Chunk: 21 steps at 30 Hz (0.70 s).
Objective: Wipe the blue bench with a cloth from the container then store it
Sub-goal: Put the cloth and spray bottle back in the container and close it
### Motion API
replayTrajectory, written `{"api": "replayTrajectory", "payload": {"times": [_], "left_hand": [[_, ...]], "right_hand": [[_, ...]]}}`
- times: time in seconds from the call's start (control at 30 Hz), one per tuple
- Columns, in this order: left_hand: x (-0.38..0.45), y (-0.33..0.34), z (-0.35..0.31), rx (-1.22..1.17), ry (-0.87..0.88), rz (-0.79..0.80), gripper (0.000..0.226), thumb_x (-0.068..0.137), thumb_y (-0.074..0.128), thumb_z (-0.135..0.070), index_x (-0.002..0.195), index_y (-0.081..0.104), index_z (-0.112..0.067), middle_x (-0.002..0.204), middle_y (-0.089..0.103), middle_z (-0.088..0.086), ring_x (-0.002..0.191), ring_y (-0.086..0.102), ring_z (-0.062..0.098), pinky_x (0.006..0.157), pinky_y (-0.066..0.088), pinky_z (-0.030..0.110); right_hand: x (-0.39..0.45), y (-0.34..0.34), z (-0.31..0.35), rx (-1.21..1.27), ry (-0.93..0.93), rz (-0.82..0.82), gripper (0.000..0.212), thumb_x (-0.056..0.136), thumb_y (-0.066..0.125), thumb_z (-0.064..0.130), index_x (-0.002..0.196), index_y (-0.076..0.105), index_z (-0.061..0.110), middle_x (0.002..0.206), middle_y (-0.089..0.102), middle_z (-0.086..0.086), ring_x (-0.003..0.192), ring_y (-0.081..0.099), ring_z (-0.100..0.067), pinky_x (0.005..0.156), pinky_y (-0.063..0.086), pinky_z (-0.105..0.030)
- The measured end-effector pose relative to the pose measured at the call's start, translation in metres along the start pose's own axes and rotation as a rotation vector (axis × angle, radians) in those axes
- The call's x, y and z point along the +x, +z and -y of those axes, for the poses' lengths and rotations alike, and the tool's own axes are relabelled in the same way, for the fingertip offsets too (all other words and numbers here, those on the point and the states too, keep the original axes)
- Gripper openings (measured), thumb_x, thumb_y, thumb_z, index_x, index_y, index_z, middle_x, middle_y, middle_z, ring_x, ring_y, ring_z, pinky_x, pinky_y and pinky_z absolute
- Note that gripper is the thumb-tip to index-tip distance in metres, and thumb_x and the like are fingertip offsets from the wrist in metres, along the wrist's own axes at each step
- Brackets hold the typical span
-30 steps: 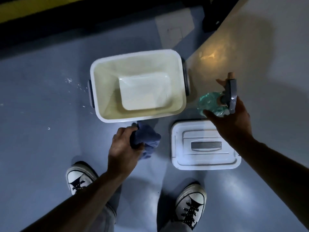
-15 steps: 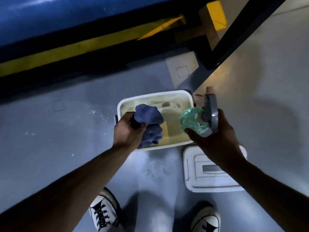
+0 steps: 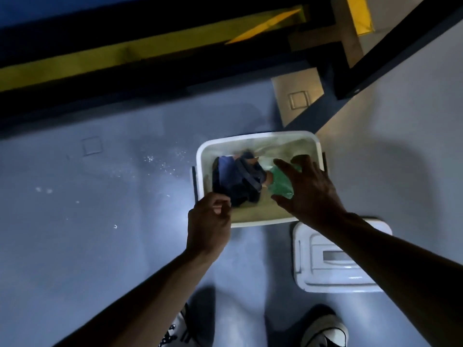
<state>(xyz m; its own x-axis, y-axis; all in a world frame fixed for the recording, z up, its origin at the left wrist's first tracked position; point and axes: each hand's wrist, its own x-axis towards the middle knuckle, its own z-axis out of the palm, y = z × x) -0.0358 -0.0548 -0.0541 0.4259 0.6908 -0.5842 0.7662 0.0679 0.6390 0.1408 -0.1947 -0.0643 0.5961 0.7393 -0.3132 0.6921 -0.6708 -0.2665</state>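
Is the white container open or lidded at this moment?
Open. The container shows its inside, with the blue cloth and green bottle in it; its lid lies on the floor beside it.

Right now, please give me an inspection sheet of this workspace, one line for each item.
Surface: grey-blue floor, white specks left of the container.
Job's things: blue cloth and green spray bottle lie inside the open white container; lid on the floor beside it.
Clutter: nothing seen.
Grippers: left hand at the container's near rim, fingers curled, holding nothing seen; right hand spread open above the bottle.
Cables: nothing seen.
Surroundings: yellow stripe, dark frame leg, two sneakers at the bottom edge.
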Motion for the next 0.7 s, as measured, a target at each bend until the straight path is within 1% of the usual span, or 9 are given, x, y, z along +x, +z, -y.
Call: {"api": "replayTrajectory", "payload": {"times": [0.03, 0.1, 0.17, 0.2, 0.33, 0.47, 0.57, 0.63, 0.7], "left_hand": [[0.002, -0.002, 0.004, -0.03, 0.008, 0.001, 0.014, 0.093, 0.066, -0.008, 0.09, 0.077, -0.017, 0.088, 0.079, -0.003, 0.089, 0.077, 0.014, 0.071, 0.05, 0.004], [0.009, -0.003, 0.013, -0.142, -0.002, 0.008, 0.018, 0.09, 0.064, -0.006, 0.086, 0.076, -0.018, 0.085, 0.08, 0.0, 0.084, 0.079, 0.018, 0.083, 0.063, 0.031], [0.013, -0.004, 0.021, -0.25, -0.01, 0.005, 0.016, 0.085, 0.063, -0.013, 0.081, 0.076, -0.022, 0.082, 0.08, 0.004, 0.08, 0.08, 0.026, 0.085, 0.064, 0.051], [0.013, -0.004, 0.024, -0.286, 0.001, 0.001, 0.016, 0.083, 0.062, -0.016, 0.08, 0.077, -0.024, 0.082, 0.08, 0.004, 0.079, 0.08, 0.028, 0.085, 0.063, 0.054], [0.008, -0.002, 0.026, -0.31, 0.027, 0.019, 0.015, 0.083, 0.063, -0.026, 0.087, 0.077, -0.023, 0.085, 0.081, 0.0, 0.083, 0.08, 0.023, 0.084, 0.064, 0.05], [-0.002, 0.003, 0.015, -0.258, 0.029, -0.027, 0.011, 0.083, 0.064, -0.03, 0.083, 0.075, -0.028, 0.083, 0.081, -0.001, 0.082, 0.079, 0.021, 0.082, 0.064, 0.049], [-0.02, 0.014, -0.001, -0.236, 0.015, -0.03, 0.009, 0.091, 0.067, -0.027, 0.086, 0.075, -0.029, 0.081, 0.08, 0.0, 0.08, 0.079, 0.02, 0.082, 0.064, 0.05], [-0.037, 0.028, -0.01, -0.224, -0.001, -0.016, 0.011, 0.094, 0.068, -0.03, 0.086, 0.074, -0.026, 0.08, 0.079, 0.0, 0.08, 0.078, 0.021, 0.082, 0.063, 0.052], [-0.055, 0.045, -0.017, -0.216, -0.03, 0.025, 0.014, 0.09, 0.064, -0.039, 0.086, 0.072, -0.028, 0.079, 0.078, -0.003, 0.081, 0.078, 0.021, 0.083, 0.063, 0.052]], "right_hand": [[0.007, 0.007, 0.002, -0.057, -0.018, 0.016, 0.084, 0.067, 0.082, 0.05, 0.141, 0.052, 0.024, 0.13, 0.052, -0.018, 0.112, 0.058, -0.039, 0.088, 0.052, -0.048], [0.023, 0.025, 0.009, -0.166, -0.066, 0.055, 0.084, 0.064, 0.085, 0.048, 0.138, 0.054, 0.024, 0.13, 0.052, -0.019, 0.113, 0.057, -0.04, 0.091, 0.049, -0.05], [0.035, 0.043, 0.015, -0.241, -0.071, 0.102, 0.081, 0.062, 0.087, 0.047, 0.134, 0.055, 0.026, 0.133, 0.05, -0.018, 0.119, 0.054, -0.039, 0.097, 0.045, -0.052], [0.039, 0.053, 0.017, -0.273, -0.071, 0.106, 0.079, 0.06, 0.089, 0.045, 0.13, 0.059, 0.025, 0.133, 0.051, -0.018, 0.118, 0.054, -0.04, 0.098, 0.045, -0.053], [0.045, 0.073, 0.026, -0.36, -0.021, 0.109, 0.079, 0.054, 0.092, 0.044, 0.125, 0.064, 0.023, 0.128, 0.055, -0.019, 0.111, 0.056, -0.041, 0.097, 0.045, -0.053], [0.031, 0.044, 0.023, -0.187, 0.026, 0.104, 0.086, 0.068, 0.083, 0.048, 0.141, 0.047, 0.02, 0.138, 0.049, -0.016, 0.122, 0.051, -0.037, 0.1, 0.042, -0.05], [0.002, 0.007, 0.01, 0.04, 0.093, -0.052, 0.057, 0.08, 0.075, 0.039, 0.13, 0.056, 0.017, 0.13, 0.055, -0.014, 0.115, 0.055, -0.036, 0.092, 0.047, -0.047], [-0.025, -0.013, -0.007, 0.15, 0.205, -0.124, 0.038, 0.085, 0.069, 0.035, 0.118, 0.062, 0.018, 0.117, 0.06, -0.011, 0.104, 0.058, -0.035, 0.086, 0.049, -0.043], [-0.056, -0.023, -0.033, 0.279, 0.379, -0.127, 0.025, 0.087, 0.067, 0.033, 0.108, 0.064, 0.019, 0.103, 0.06, -0.005, 0.095, 0.061, -0.031, 0.084, 0.05, -0.039]]}}
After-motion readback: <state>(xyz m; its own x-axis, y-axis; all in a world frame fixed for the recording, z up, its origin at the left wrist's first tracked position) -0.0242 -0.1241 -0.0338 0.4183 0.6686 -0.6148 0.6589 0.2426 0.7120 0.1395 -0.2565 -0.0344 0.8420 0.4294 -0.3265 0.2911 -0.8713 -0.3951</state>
